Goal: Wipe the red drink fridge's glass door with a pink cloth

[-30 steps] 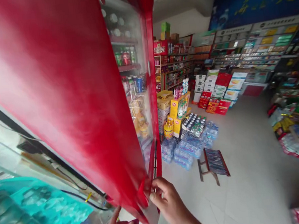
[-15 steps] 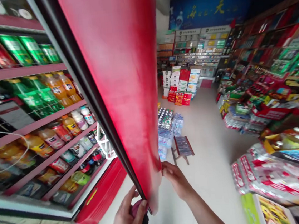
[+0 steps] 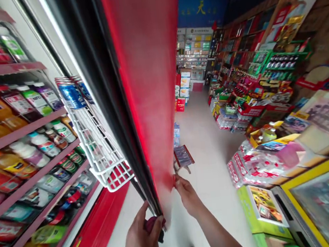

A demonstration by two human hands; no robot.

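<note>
A tall red fridge door (image 3: 148, 81) stands swung open in front of me, its black seal edge facing me. My right hand (image 3: 186, 194) pinches the door's lower outer edge. My left hand (image 3: 142, 241) is closed around a dark pinkish cloth (image 3: 152, 223) pressed against the door's bottom corner. A white wire rack (image 3: 100, 146) on the door's inner side holds blue cans (image 3: 70, 94). To the left, the open fridge shelves (image 3: 20, 134) carry bottled and canned drinks.
A shop aisle with a pale tiled floor (image 3: 207, 158) runs ahead. Stacked goods and shelves (image 3: 252, 89) line the right side. A small wooden stool (image 3: 183, 157) stands beyond the door. A yellow-framed glass case (image 3: 324, 196) is at lower right.
The door has swung further open, revealing the fridge shelves and the wire door rack. Both hands stayed at the door's bottom corner, and my view turned along the aisle.
</note>
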